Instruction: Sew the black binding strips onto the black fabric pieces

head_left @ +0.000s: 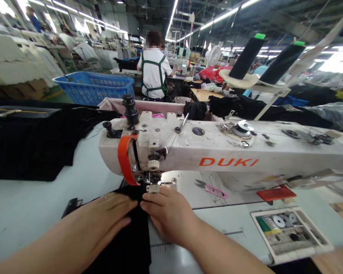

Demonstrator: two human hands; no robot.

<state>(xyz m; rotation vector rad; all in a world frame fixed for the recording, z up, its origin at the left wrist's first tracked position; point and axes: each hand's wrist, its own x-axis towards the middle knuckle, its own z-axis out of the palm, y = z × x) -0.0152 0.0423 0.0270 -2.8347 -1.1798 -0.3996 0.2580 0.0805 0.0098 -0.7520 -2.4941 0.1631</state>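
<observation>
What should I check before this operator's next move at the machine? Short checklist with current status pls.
1. Left hand on the black fabric: ok, laid over it with fingers extended.
2. Right hand well clear of the presser-foot area: not ok, fingertips are right beside it.
3. Pink-handled snips off the fabric: ok, lying apart on the machine bed, right of the hands.
4. Thread cones on their stand: ok, two dark cones in place.
5. Needle up or down: cannot tell, too small and cluttered there.
6. Fabric edge aligned: cannot tell, hands partly cover it.
</observation>
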